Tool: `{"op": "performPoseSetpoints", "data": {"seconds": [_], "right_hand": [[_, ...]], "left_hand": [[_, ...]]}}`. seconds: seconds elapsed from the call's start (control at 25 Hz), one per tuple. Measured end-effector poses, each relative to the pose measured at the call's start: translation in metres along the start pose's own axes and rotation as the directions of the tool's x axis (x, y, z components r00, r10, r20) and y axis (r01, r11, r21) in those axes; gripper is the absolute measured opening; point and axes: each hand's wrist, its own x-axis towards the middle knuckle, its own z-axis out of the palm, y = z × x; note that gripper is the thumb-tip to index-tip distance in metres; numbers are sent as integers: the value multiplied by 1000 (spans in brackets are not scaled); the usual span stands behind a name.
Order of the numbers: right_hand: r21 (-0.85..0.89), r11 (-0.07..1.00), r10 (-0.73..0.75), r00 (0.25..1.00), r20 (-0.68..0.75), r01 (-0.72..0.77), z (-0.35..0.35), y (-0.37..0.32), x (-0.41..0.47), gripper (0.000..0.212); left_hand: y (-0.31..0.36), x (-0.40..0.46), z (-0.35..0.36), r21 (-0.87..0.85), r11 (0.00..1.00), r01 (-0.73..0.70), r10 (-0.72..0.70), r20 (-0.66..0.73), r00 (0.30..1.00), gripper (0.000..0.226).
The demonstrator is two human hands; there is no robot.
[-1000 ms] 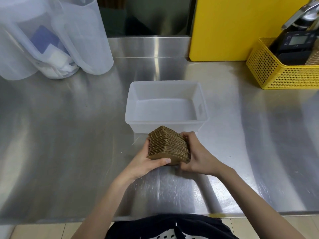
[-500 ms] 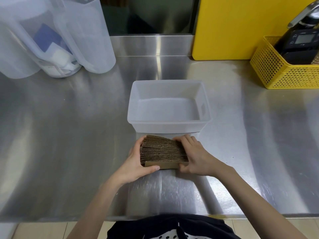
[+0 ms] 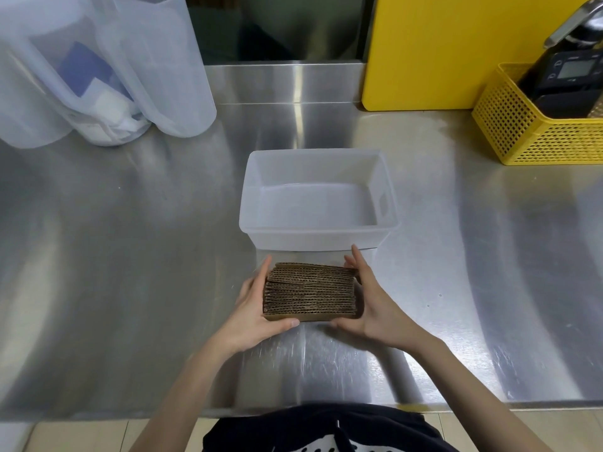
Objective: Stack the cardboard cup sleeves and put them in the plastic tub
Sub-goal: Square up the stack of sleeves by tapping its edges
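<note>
A stack of brown corrugated cardboard cup sleeves [image 3: 310,292] stands on edge on the steel counter, just in front of the plastic tub. My left hand [image 3: 253,313] presses its left end, thumb under the near edge. My right hand [image 3: 373,308] presses the right end with fingers straight. The stack is squared between both palms. The white translucent plastic tub [image 3: 318,230] sits directly behind the stack, with nothing inside it.
Several tall translucent plastic containers [image 3: 98,70] stand at the back left. A yellow board [image 3: 440,50] leans at the back. A yellow mesh basket [image 3: 535,125] with black devices sits at the right. The counter's front edge [image 3: 293,411] is near my body.
The stack was tilted and fanned between my hands; it now lies level and squared. My hands have shifted to flat holds on its two ends.
</note>
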Motion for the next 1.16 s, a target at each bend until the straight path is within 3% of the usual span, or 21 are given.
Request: {"op": "performPoseSetpoints", "data": {"seconds": [0.12, 0.36, 0.56, 0.84, 1.16], "right_hand": [[-26, 999, 29, 1000, 11, -28, 10, 5, -2, 114], [-62, 998, 18, 996, -88, -24, 23, 7, 2, 96], [-79, 996, 28, 996, -80, -34, 12, 6, 4, 84], [-65, 997, 25, 997, -78, -30, 0, 1, 6, 70], [-142, 989, 45, 999, -21, -47, -12, 4, 10, 71]], "left_hand": [[1, 0, 3, -3, 1000, 0, 0, -30, 1000, 108], [4, 2, 9, 63, 998, -12, 19, -101, 995, 116], [0, 2, -1, 129, 992, -3, 9, -53, 999, 101], [3, 6, -5, 200, 978, 50, -14, -179, 984, 84], [3, 8, -11, 254, 963, 94, -77, -74, 994, 85]]}}
